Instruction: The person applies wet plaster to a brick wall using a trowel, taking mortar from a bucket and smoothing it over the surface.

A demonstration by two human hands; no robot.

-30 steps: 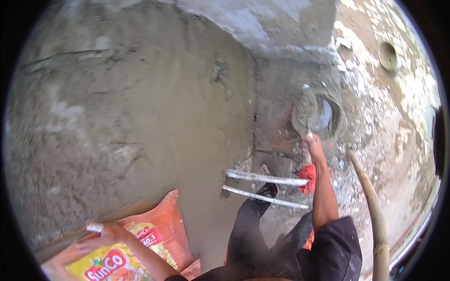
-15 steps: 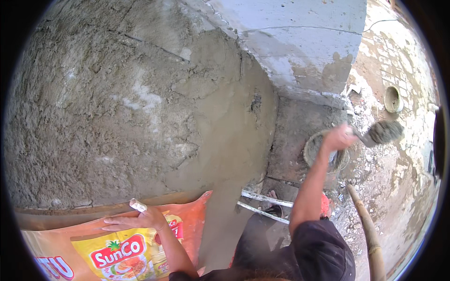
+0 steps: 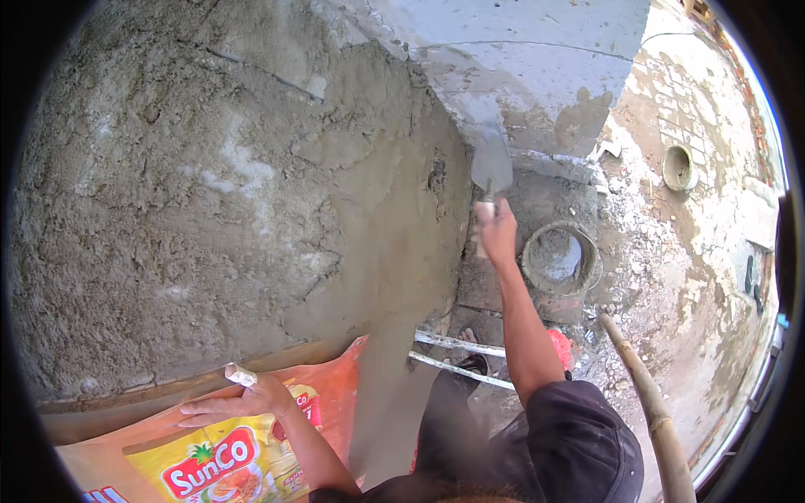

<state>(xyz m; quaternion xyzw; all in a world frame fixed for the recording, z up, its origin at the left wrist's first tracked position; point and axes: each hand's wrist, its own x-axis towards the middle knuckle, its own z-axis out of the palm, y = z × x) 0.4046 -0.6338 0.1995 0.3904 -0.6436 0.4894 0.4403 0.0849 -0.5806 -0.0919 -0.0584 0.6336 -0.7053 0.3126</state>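
My right hand (image 3: 497, 225) grips a trowel (image 3: 493, 163) by its handle, its pale, motion-blurred blade raised at the corner between the rough grey mortar surface (image 3: 193, 210) and a whitish wall (image 3: 537, 67). My left hand (image 3: 247, 402) rests with fingers stretched over an orange and yellow printed plastic sheet (image 3: 331, 394) at lower left; one finger has a white wrapping. A mortar-crusted bucket (image 3: 579, 260) stands right of my right forearm, with grey wet material inside. A smoothed, damp patch of mortar runs beside the trowel.
A bamboo pole (image 3: 646, 394) rises at lower right. Two pale strips (image 3: 461, 369) cross near my foot, beside a red bundle (image 3: 560, 344). A small round container (image 3: 677, 168) sits on rubble-strewn ground at upper right. A drainlike dark line runs along the corner.
My right hand lifted the loaded trowel from the bucket, then swung it left to the corner; the dark heap seen on its blade is no longer visible. My left hand stays on the sheet.
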